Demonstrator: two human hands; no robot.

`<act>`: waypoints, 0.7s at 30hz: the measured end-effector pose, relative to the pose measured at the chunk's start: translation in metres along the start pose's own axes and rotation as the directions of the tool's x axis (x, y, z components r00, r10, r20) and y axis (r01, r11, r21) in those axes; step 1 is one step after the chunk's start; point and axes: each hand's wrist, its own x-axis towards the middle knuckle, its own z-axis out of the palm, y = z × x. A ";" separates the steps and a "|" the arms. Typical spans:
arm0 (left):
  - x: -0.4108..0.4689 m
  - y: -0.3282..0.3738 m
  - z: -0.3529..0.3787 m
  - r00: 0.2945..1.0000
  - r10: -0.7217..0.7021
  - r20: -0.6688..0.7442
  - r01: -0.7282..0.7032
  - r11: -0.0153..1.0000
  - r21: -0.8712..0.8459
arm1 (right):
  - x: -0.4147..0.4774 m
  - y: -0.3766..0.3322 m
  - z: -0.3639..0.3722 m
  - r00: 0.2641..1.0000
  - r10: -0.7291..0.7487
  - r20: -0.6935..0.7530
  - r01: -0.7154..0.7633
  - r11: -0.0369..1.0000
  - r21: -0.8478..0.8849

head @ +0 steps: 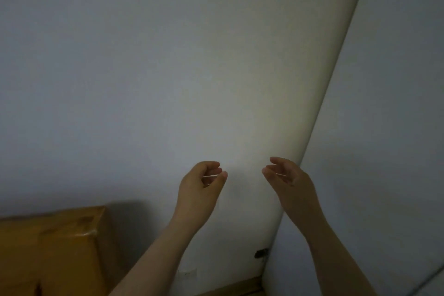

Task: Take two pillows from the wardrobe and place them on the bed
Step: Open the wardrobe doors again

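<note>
Both my arms are raised in front of a plain white wall (pixel 144 67). My left hand (pixel 201 182) is loosely curled, fingers bent toward the thumb, with nothing in it. A short gap to its right, my right hand (pixel 286 175) is half open, palm turned inward, also holding nothing. A tall white panel (pixel 384 127) rises at the right, its slanted edge just behind my right hand; it may be the wardrobe's side. No pillow and no bed are in view.
A brown cardboard box (pixel 48 247) stands against the wall at the lower left. A wall socket (pixel 188 273) sits low on the wall, and a small dark fitting (pixel 260 253) is near the panel's base. A strip of wooden floor (pixel 240 288) shows below.
</note>
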 end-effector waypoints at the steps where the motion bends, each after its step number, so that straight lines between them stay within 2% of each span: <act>1: 0.010 0.004 0.007 0.999 0.015 0.033 -0.015 1.000 -0.018 | 0.006 0.001 -0.005 0.999 0.008 -0.036 -0.009 1.000 -0.003; 6: 0.061 0.020 0.044 0.966 0.139 0.217 -0.130 0.990 -0.059 | 0.029 -0.002 -0.028 0.969 0.050 -0.241 -0.060 0.998 -0.035; 12: 0.083 0.037 0.101 0.856 0.247 0.454 -0.187 0.967 -0.173 | 0.023 0.000 -0.067 0.865 0.073 -0.497 -0.123 0.990 -0.068; 21: 0.061 0.096 0.176 0.697 0.424 0.578 -0.246 0.899 -0.362 | -0.010 -0.011 -0.145 0.717 0.021 -0.697 -0.166 0.976 -0.141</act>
